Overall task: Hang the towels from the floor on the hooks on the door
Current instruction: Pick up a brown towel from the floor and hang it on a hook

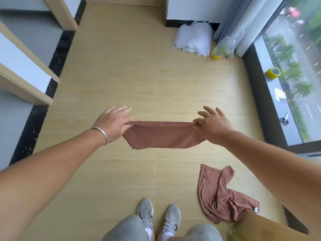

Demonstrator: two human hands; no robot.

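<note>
Above the wooden floor (121,75), a brown towel (163,134) is stretched flat between 2 outstretched arms, its top edge taut and its lower edge sagging, with a small white loop (133,151) hanging from its lower left corner. At one top corner, the left hand (113,124) pinches the cloth between thumb and forefinger, the other fingers reaching out straight; a silver bracelet (102,134) circles that wrist. At the opposite corner the right hand (214,126) pinches in the same way, fingers spread. Lower right, a second brown towel (222,193) lies crumpled on the floor, just beside the person's grey shoes (159,218). Near the far wall lies a white plastic bundle (193,38), and a yellow tape roll (273,72) rests on the window ledge (271,105).
</note>
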